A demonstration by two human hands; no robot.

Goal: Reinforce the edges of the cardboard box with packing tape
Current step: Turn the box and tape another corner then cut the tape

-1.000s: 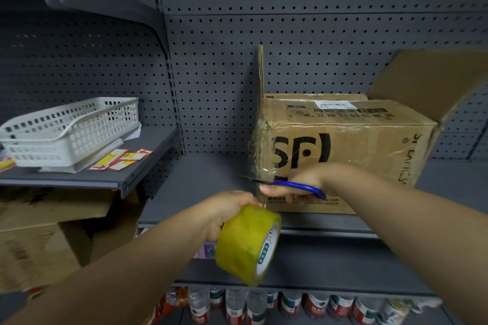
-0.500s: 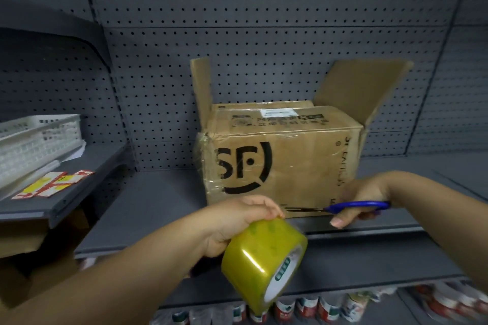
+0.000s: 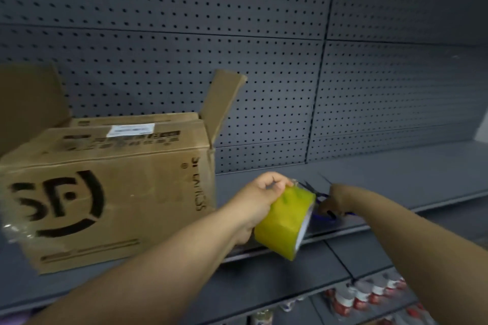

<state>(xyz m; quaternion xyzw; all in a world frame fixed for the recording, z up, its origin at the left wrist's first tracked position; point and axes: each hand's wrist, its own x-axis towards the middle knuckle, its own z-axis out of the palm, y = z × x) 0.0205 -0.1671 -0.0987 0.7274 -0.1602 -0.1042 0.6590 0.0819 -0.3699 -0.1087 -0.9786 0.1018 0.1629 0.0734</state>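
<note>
Cardboard box (image 3: pixel 111 192) sits at your far left on the grey shelf (image 3: pixel 396 171), its front face printed with a large black "SF" logo and its right edge carrying sideways lettering too blurred to read. A white label (image 3: pixel 130 130) lies on the closed top flaps, its print unreadable, and two side flaps stand up. Crinkled clear tape clings to the box's lower left corner. Right of the box, your left hand (image 3: pixel 260 198) has its fingers clamped on the yellow tape roll (image 3: pixel 286 224), held above the shelf's front edge. Just beside it, your right hand (image 3: pixel 336 200) grips blue-handled scissors (image 3: pixel 320 196), blades spread apart near the roll. Red-capped bottles (image 3: pixel 364 295) line the lower shelf.
</note>
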